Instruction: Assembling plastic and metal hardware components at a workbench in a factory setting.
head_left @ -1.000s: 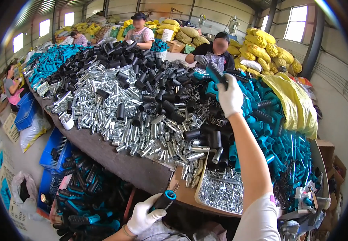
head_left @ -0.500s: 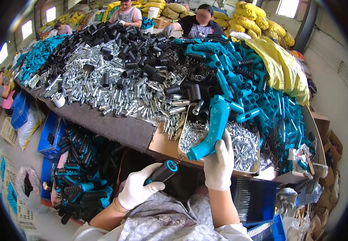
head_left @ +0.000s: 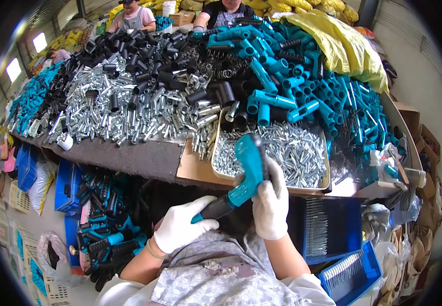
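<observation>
Held in front of the apron (head_left: 200, 285), just clear of the table edge: one teal casing (head_left: 249, 166), tilted, lower end against one black handle (head_left: 216, 209); depth of fit not visible; left hand (head_left: 180, 227), white-gloved, clasped around the handle; right hand (head_left: 272, 209), likewise gloved, grasping the casing from the right side, thumb toward the viewer.

Directly beyond: one pale-rimmed tray (head_left: 328, 176) of small metal pins, beside one piece of brown cardboard (head_left: 193, 166); both on a table (head_left: 124, 163) with a dark grey, rough-looking front strip; heaped further back, too many to count: metal tubes (head_left: 85, 115), black sleeves (head_left: 165, 79), springs (head_left: 226, 64), teal casings under part of one yellow sheet (head_left: 341, 43); near the left edge, one white cup (head_left: 65, 143).

Below, at left: a pile of black-and-teal handles (head_left: 108, 219), uncounted; at right: two blue bins (head_left: 346, 219) with rows of thin metal parts.

Around the table: four co-workers (head_left: 135, 20), two at the far side, two at far left; behind, stacked yellow sacks (head_left: 333, 5), a pale wall (head_left: 409, 56), and three bright windows (head_left: 13, 69) at left.
</observation>
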The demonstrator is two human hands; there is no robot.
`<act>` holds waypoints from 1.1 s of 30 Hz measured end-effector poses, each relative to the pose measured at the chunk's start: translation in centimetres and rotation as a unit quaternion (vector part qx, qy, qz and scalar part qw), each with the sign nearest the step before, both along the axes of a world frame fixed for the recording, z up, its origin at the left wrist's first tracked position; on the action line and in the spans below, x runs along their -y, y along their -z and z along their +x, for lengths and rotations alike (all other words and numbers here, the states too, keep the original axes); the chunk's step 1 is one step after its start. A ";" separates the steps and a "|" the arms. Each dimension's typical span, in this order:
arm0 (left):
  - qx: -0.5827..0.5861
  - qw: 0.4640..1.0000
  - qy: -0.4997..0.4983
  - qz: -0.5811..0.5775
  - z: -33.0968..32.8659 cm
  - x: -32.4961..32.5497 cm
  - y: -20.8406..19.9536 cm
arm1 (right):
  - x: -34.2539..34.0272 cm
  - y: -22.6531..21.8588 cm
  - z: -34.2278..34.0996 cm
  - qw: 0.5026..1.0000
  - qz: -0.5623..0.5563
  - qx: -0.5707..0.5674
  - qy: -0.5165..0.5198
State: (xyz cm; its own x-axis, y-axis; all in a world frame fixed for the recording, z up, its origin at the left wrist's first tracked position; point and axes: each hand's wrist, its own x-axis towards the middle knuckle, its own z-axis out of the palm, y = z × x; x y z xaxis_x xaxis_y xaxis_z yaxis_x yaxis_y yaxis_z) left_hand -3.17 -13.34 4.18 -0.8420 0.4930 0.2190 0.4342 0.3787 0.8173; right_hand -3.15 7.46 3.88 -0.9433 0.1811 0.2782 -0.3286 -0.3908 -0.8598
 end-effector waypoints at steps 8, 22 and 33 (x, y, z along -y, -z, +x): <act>0.138 0.989 0.052 0.023 0.4 1.6 0.3 | -5.0 -1.8 0.2 0.957 0.091 -0.009 -0.276; 0.190 0.907 0.367 -0.084 -3.3 4.9 3.4 | -4.0 -4.8 1.9 0.471 0.674 -0.553 -0.136; -0.070 0.906 0.233 -0.347 -1.4 3.7 -4.5 | -3.6 -3.0 2.3 0.798 0.532 -0.140 -0.246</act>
